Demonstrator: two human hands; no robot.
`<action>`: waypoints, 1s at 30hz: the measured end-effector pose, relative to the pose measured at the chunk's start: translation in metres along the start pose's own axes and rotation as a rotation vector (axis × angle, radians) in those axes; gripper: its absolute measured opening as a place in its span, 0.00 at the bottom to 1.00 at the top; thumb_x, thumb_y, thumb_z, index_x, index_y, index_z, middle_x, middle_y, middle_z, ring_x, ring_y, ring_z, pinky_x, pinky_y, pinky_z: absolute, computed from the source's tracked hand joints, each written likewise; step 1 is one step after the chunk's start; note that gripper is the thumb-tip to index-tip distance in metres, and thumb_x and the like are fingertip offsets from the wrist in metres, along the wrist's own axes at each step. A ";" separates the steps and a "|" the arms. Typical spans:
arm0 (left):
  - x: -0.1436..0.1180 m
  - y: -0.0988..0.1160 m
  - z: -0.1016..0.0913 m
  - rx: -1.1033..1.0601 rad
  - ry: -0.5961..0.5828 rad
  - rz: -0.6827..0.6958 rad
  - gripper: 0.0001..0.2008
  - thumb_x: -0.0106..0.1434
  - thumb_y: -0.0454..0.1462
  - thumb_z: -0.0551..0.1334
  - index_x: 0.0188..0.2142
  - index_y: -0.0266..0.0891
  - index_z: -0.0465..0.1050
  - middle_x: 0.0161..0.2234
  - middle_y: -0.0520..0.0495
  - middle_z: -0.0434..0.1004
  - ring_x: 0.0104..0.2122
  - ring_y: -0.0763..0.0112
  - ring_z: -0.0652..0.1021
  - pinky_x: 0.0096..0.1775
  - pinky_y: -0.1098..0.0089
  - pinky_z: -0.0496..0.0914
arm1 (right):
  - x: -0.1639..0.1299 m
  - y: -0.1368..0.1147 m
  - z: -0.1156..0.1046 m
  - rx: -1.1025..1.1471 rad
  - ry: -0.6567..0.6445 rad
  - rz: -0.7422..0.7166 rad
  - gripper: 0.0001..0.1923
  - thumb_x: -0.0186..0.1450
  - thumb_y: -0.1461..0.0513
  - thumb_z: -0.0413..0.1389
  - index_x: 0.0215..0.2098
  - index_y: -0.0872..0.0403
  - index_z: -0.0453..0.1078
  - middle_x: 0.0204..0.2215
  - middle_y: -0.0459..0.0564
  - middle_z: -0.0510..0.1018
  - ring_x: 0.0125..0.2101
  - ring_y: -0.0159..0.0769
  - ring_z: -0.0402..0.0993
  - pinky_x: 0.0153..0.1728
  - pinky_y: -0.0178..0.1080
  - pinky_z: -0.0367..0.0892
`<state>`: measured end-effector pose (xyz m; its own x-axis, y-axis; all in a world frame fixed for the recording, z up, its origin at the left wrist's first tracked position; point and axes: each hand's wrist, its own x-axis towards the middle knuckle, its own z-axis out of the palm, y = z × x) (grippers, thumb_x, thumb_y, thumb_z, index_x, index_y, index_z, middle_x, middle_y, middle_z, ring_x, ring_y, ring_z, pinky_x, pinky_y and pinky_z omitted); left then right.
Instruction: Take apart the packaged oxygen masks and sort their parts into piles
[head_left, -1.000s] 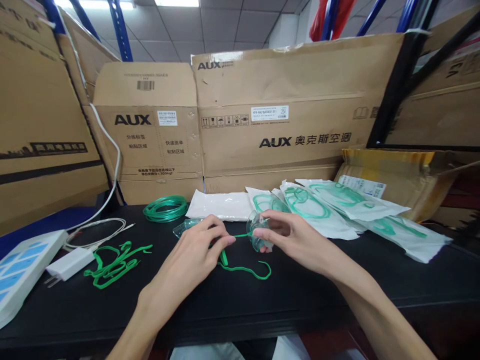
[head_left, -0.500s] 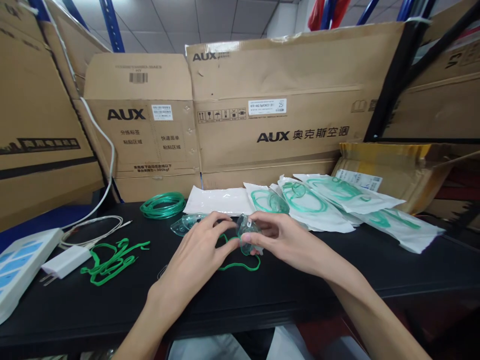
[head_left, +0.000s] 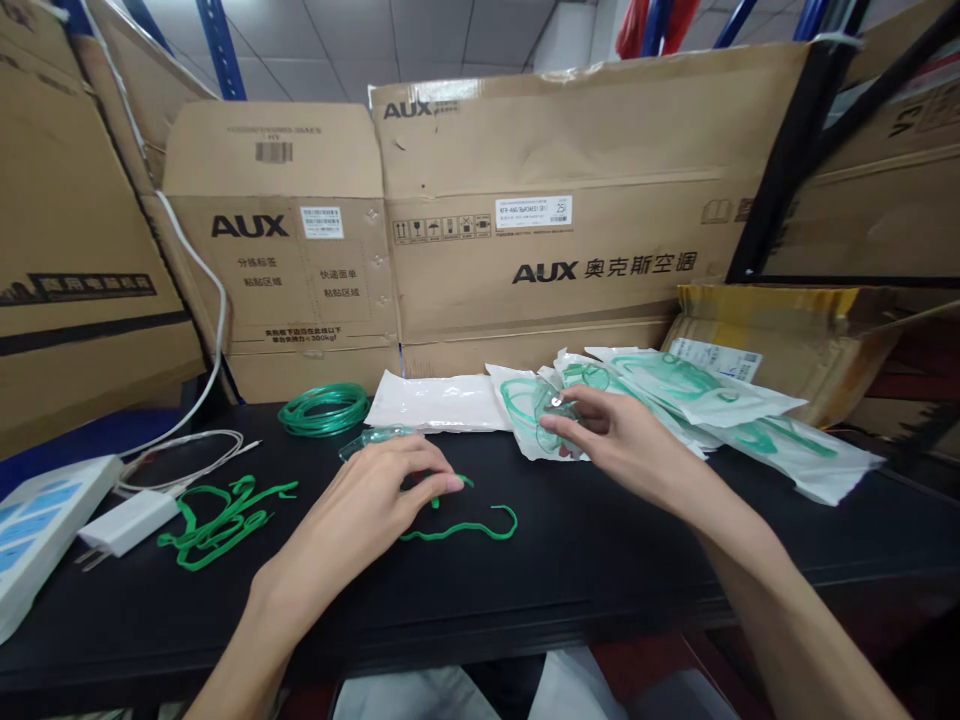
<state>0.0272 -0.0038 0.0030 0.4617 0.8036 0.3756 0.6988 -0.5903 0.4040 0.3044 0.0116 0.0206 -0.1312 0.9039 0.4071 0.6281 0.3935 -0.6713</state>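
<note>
The left hand point(head_left: 360, 500) pinches one end of the green strap point(head_left: 459, 527), which lies flat, running sideways to the right on the black surface point(head_left: 600, 560). The right hand point(head_left: 622, 440) grips a clear mask point(head_left: 556, 415).

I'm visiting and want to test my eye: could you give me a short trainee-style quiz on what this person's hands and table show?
1. True or false: the left hand pinches a green strap on the black table.
2. What does the right hand hold? A clear mask, B charger, C scissors.
3. What lies coiled near the boxes?

Key: 1 true. 2 A. 3 green tubing.
</note>
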 end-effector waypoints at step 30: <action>-0.006 0.013 -0.012 0.017 0.144 0.067 0.08 0.76 0.39 0.54 0.43 0.44 0.72 0.45 0.51 0.76 0.43 0.66 0.77 0.48 0.68 0.67 | -0.001 -0.004 0.016 -0.039 -0.182 -0.005 0.24 0.64 0.42 0.59 0.47 0.50 0.74 0.30 0.48 0.81 0.32 0.45 0.78 0.35 0.43 0.68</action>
<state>0.0272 -0.0177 0.0159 0.4251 0.7427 0.5174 0.6791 -0.6396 0.3602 0.2900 0.0120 0.0133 -0.2687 0.9186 0.2896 0.6557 0.3947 -0.6437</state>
